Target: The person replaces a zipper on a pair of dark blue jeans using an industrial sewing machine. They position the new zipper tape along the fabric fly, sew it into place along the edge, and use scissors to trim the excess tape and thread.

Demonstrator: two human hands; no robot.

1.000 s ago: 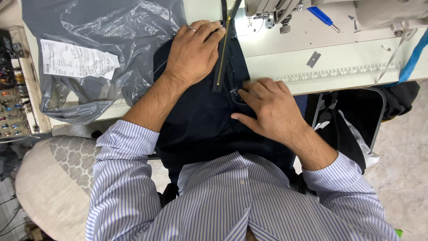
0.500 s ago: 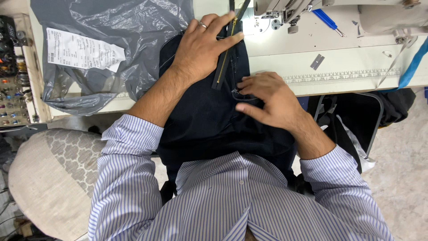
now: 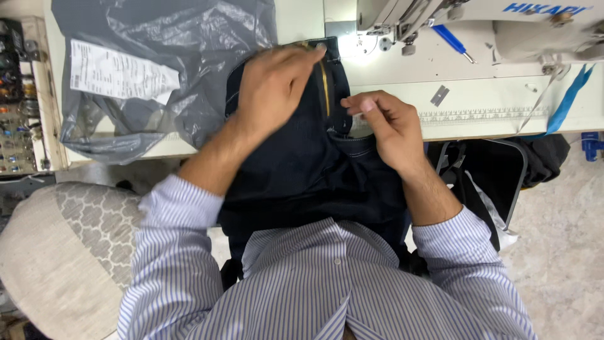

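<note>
Dark garment (image 3: 308,170): navy denim-like cloth, spread from the person's lap up onto the white table (image 3: 478,119); it lies under both hands.
Zipper (image 3: 325,88): brass-coloured strip running up the garment, just right of the left hand's fingers and left of the right hand.
Left hand (image 3: 274,88): palm down, flat on the cloth, fingers stretched toward its top edge, pressing rather than gripping.
Right hand (image 3: 384,126): fingers curled, thumb and forefinger pinching the garment's edge beside the zipper.
Sewing machine (image 3: 440,16): beyond the right hand, its needle area just past the left fingertips.
Grey plastic bag (image 3: 157,69): left of the left hand, a white paper slip (image 3: 119,72) on it.
Blue pen (image 3: 454,43): beyond the right hand.
</note>
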